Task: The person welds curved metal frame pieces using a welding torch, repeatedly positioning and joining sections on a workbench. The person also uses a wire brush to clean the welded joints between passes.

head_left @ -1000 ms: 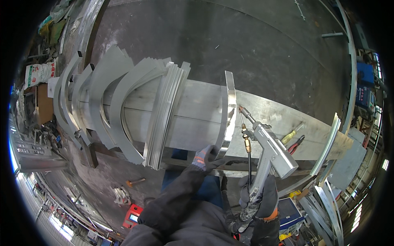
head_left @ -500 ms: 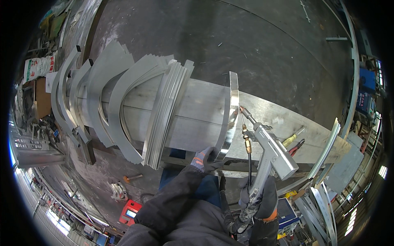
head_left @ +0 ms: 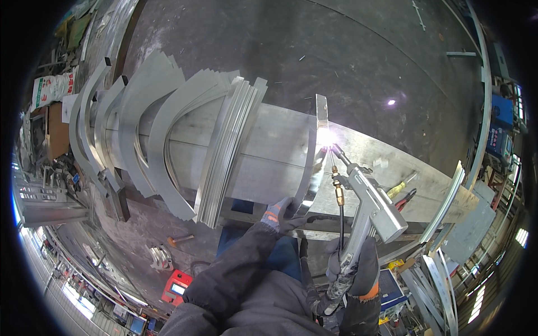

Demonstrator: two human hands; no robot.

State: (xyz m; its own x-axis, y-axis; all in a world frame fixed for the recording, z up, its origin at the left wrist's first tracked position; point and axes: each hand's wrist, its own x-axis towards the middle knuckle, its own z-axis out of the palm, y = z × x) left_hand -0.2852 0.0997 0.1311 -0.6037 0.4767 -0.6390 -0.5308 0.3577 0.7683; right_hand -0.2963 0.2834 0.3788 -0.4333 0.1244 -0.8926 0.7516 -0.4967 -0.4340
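Note:
A curved metal strip point(head_left: 307, 180) stands on edge across the metal workbench point(head_left: 263, 148). My gloved left hand point(head_left: 284, 216) is closed around its near end. In my gloved right hand point(head_left: 361, 269) is the handle of a grey welding gun point(head_left: 374, 211), with a brass fitting point(head_left: 338, 193) and black hose along its left side. Its nozzle meets the strip's right side toward the far end. A bright white-violet glare point(head_left: 327, 138) hides the contact point.
Left of the strip lie a stack of narrow metal strips point(head_left: 224, 151) and several curved grey plates point(head_left: 159, 123). On the right are a yellow-handled tool point(head_left: 397, 189) and red-handled pliers point(head_left: 406, 199). A hammer point(head_left: 179, 239) and a red box with a screen point(head_left: 177, 288) are lower left.
A bright welding arc has lit at the gun's nozzle, which now sits slightly farther along the strip. Both hands keep their holds and have barely moved.

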